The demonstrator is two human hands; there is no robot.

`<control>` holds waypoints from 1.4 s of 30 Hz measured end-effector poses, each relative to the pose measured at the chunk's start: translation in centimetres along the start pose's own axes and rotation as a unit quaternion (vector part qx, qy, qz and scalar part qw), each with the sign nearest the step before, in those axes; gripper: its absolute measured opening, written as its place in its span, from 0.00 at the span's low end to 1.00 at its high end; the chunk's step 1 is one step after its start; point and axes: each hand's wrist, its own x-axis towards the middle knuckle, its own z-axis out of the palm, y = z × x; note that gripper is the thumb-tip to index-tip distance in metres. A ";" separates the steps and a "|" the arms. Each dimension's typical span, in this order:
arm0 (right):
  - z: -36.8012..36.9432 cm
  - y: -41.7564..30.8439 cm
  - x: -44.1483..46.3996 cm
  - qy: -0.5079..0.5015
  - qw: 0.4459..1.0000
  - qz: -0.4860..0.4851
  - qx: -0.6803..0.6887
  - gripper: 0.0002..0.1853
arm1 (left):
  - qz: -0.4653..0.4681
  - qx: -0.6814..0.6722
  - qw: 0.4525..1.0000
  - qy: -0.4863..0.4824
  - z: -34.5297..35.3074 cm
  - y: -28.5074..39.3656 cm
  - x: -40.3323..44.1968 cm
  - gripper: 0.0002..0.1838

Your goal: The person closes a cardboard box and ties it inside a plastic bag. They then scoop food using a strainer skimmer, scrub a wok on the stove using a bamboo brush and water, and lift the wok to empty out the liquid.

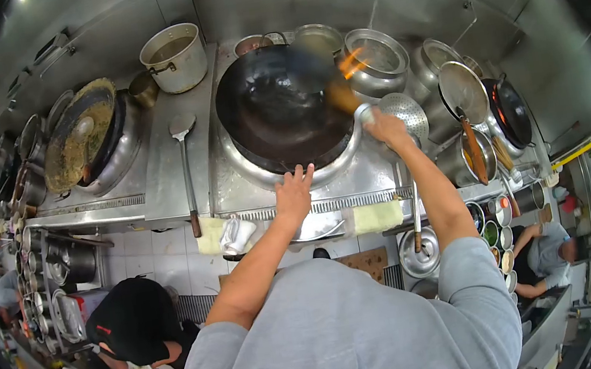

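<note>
A large black wok (280, 123) sits tilted on the round steel burner ring in the middle of the stove. My left hand (294, 193) is at the wok's near rim, its fingers spread and touching the edge. Over the wok's right side, my right hand (383, 126) is wrapped round the pale end of a tool (343, 96). That tool is smeared by motion, with a dark blurred part over the wok, so its kind cannot be told. Orange flame shows beside it. A perforated skimmer (404, 116) lies just right of my right hand.
A ladle (182, 128) lies left of the wok. A white pot (175, 60) stands at the back left, a second wok (84, 137) at the left. Pots and a strainer (463, 91) stand right. Co-workers (134, 321) (544, 256) are at both sides.
</note>
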 end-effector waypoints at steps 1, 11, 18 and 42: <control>0.9 1.8 1.2 0.156 0.985 -0.023 -0.070 0.36 | -0.001 -0.006 1.000 0.013 0.8 -0.5 0.2 0.41; -4.3 7.8 -0.2 0.076 0.976 -0.049 -0.198 0.36 | 0.007 -0.046 0.999 -0.010 -0.5 -4.4 -0.6 0.40; -7.3 5.3 -0.2 0.246 0.926 -0.157 -0.238 0.37 | -0.010 -0.088 0.996 0.010 -1.8 -7.1 -2.0 0.39; 2.6 -3.0 8.0 0.350 0.932 0.009 0.090 0.39 | -0.003 -0.080 0.996 0.044 -1.5 -1.0 -1.5 0.38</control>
